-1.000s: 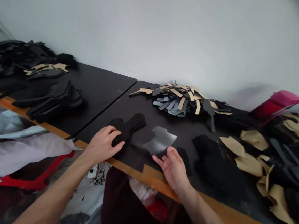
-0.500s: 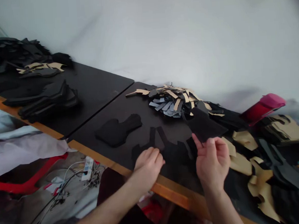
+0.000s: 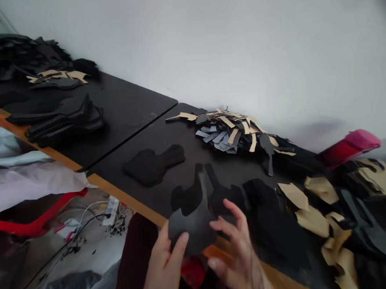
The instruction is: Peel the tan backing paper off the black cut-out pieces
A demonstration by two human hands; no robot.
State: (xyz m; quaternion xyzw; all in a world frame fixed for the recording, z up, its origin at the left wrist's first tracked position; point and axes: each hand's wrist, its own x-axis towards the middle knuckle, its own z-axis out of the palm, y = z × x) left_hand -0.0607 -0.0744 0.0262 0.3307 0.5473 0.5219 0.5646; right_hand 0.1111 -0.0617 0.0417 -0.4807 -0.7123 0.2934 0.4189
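Between thumb and fingers, my left hand (image 3: 169,256) grips a dark grey cut piece (image 3: 195,226) with a rounded body and a narrow tongue, held over the table's front edge. My right hand (image 3: 235,247) is just right of it, fingers spread and bent; a fingertip is close to the piece's edge, and I cannot tell whether it touches. Behind the held piece lie black cut pieces (image 3: 228,195) with narrow strips pointing away from me. Farther left is a flat black stack (image 3: 153,165) of similar outline.
Beige and grey strips (image 3: 228,131) are heaped against the wall. On the right lie beige cut pieces (image 3: 312,220) and a pink-red object (image 3: 350,146). Black stacks (image 3: 65,118) fill the left table. Below the wooden edge (image 3: 127,199) are cables and a power strip (image 3: 111,210).
My left hand now holds a dark grey piece and has turned palm up. My right hand has moved left and down, its fingers spreading, away from the black piece it was holding.
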